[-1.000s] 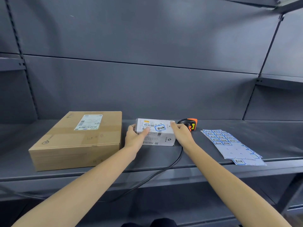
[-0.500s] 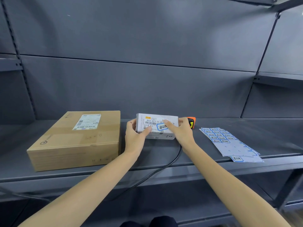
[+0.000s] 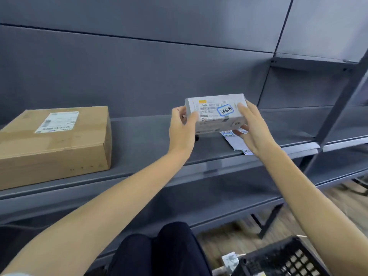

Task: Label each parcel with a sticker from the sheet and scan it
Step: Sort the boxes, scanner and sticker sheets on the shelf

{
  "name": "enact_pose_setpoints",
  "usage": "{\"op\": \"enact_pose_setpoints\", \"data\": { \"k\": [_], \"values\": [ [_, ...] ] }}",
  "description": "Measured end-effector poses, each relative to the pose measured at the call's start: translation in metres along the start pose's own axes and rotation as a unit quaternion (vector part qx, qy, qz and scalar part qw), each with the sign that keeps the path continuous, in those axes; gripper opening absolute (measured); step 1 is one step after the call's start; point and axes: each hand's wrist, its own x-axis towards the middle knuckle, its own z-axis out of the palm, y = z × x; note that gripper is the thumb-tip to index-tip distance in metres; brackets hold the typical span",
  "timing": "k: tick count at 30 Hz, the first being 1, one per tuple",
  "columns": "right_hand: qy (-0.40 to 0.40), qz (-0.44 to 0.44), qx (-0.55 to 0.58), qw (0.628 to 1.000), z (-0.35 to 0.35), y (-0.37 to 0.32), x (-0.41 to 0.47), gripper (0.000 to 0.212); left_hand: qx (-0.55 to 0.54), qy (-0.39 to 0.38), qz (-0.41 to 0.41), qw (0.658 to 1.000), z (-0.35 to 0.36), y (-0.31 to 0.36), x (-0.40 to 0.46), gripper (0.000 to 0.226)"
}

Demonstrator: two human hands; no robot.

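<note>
Clearly the small white box (image 3: 216,113) was off the shelf (image 3: 143,140), held in the air at about one o'clock in the view, its labelled face tilted toward the wearer. A blue-bordered sticker (image 3: 225,110) sat on that face beside the printed barcode label. The left hand (image 3: 182,128) clasped the box's left end, thumb across the front and fingers behind; the right hand (image 3: 252,126) clasped the right end the same way, thumb on the front near the sticker. Both hands were closed on the box, neither wide.

Judging by the easy two-ended hold, the box seemed light and stiff, with card walls that would not sag. Its smooth printed skin might slip a little, so the short ends looked the best place to take it, leaving the barcode and sticker uncovered for scanning. Pressing hard on the broad face could dent it.

Just below the box, at three o'clock of it, part of the sticker sheet (image 3: 235,141) lay on the shelf, mostly hidden by the right hand. No scanner could be made out. Well apart, at nine o'clock, a larger brown carton (image 3: 59,148) with a white shipping label rested on the same shelf. At five o'clock, on the floor, stood a black crate (image 3: 282,257).
</note>
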Motion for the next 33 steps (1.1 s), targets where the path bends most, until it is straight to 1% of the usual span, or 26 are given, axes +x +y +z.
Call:
{"op": "enact_pose_setpoints", "data": {
  "k": [4, 6, 7, 9, 11, 13, 16, 18, 20, 21, 23, 25, 27, 29, 31, 33],
  "values": [
    [0.048, 0.031, 0.016, 0.998, -0.070, 0.009, -0.023, 0.028, 0.030, -0.073, -0.024, 0.997, 0.048, -0.018, -0.029, 0.015],
    [0.084, 0.056, 0.030, 0.994, -0.107, 0.021, -0.037, 0.028, 0.053, -0.133, -0.034, 0.989, 0.069, -0.032, -0.047, 0.019],
    [0.102, 0.073, 0.039, 0.991, -0.123, 0.027, -0.045, 0.032, 0.068, -0.162, -0.038, 0.984, 0.076, -0.041, -0.055, 0.024],
    [0.142, 0.114, 0.054, 0.982, -0.159, 0.046, -0.063, 0.042, 0.111, -0.221, -0.050, 0.968, 0.088, -0.062, -0.072, 0.034],
    [0.170, 0.150, 0.064, 0.972, -0.192, 0.070, -0.084, 0.040, 0.155, -0.279, -0.060, 0.946, 0.093, -0.088, -0.089, 0.040],
    [0.209, 0.190, 0.068, 0.957, -0.219, 0.099, -0.107, 0.039, 0.199, -0.316, -0.068, 0.925, 0.092, -0.118, -0.107, 0.045],
    [0.239, 0.265, 0.063, 0.932, -0.256, 0.155, -0.142, 0.033, 0.296, -0.345, -0.060, 0.889, 0.088, -0.168, -0.130, 0.050],
    [0.233, 0.319, 0.048, 0.917, -0.276, 0.195, -0.168, 0.026, 0.378, -0.362, -0.049, 0.851, 0.084, -0.201, -0.143, 0.053],
    [0.246, 0.370, 0.044, 0.895, -0.293, 0.234, -0.193, 0.019, 0.441, -0.381, -0.034, 0.812, 0.081, -0.232, -0.154, 0.055],
    [0.255, 0.390, 0.044, 0.883, -0.301, 0.253, -0.205, 0.019, 0.465, -0.392, -0.023, 0.793, 0.079, -0.246, -0.158, 0.055],
    [0.273, 0.423, 0.037, 0.863, -0.313, 0.287, -0.227, 0.025, 0.499, -0.409, 0.006, 0.764, 0.077, -0.272, -0.165, 0.056],
    [0.297, 0.453, 0.023, 0.840, -0.321, 0.317, -0.244, 0.035, 0.525, -0.411, 0.036, 0.745, 0.079, -0.293, -0.169, 0.057],
    [0.326, 0.469, -0.010, 0.821, -0.324, 0.344, -0.255, 0.034, 0.542, -0.415, 0.051, 0.729, 0.083, -0.310, -0.173, 0.057],
    [0.332, 0.465, -0.069, 0.817, -0.320, 0.370, -0.260, 0.033, 0.550, -0.416, 0.062, 0.722, 0.087, -0.325, -0.177, 0.057],
    [0.295, 0.453, -0.142, 0.829, -0.308, 0.398, -0.263, 0.041, 0.552, -0.417, 0.068, 0.719, 0.087, -0.340, -0.181, 0.057],
    [0.245, 0.448, -0.213, 0.833, -0.295, 0.422, -0.265, 0.048, 0.552, -0.417, 0.068, 0.719, 0.086, -0.353, -0.187, 0.057]
  ]
}}
